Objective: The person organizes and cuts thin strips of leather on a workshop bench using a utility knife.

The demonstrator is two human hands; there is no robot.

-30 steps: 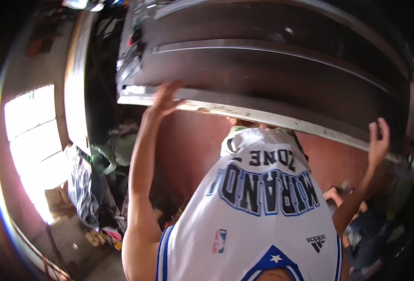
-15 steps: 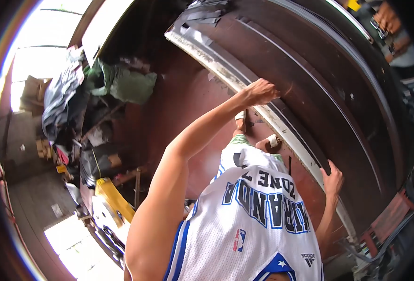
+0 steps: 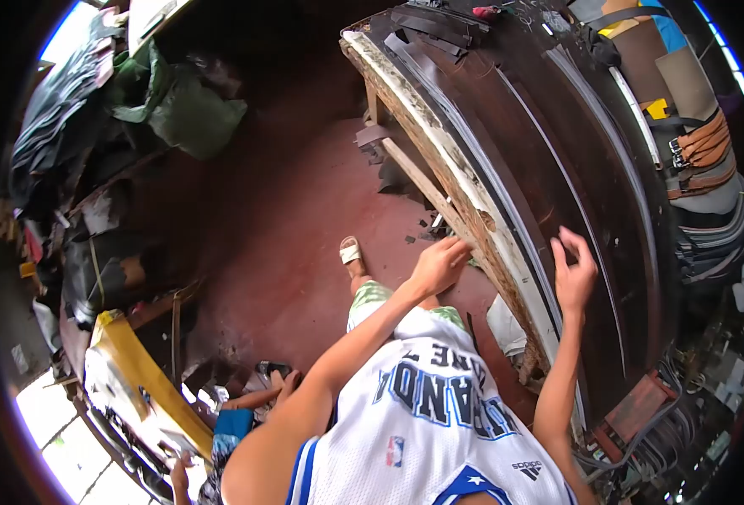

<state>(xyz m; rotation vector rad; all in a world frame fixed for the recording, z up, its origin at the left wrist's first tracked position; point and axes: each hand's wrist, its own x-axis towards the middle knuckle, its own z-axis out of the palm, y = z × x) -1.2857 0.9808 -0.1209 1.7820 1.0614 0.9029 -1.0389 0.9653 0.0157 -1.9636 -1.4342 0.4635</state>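
Note:
My left hand [image 3: 441,268] is just off the table's pale worn edge [image 3: 473,198], over the floor, with its fingers curled together. Whatever they may hold is hidden. Above the tabletop, my right hand [image 3: 576,273] has its thumb and forefinger apart, and nothing shows between them. Beneath it and toward the far end run long dark strips [image 3: 465,135] with a light sheen, lying lengthwise along the near edge. Another narrow strip [image 3: 549,139] lies farther across the dark tabletop [image 3: 595,202].
Brown belts with buckles [image 3: 700,151] are stacked beyond the table. A reddish block [image 3: 637,408] sits at its near right end. A wooden brace [image 3: 422,181] slants under the edge. Green bags [image 3: 191,114] stand at left. Another person's arm [image 3: 258,396] shows lower left.
My body and view have shifted along the table. My left hand has come back from the tabletop past its edge. My right hand has lifted from the edge to above the top.

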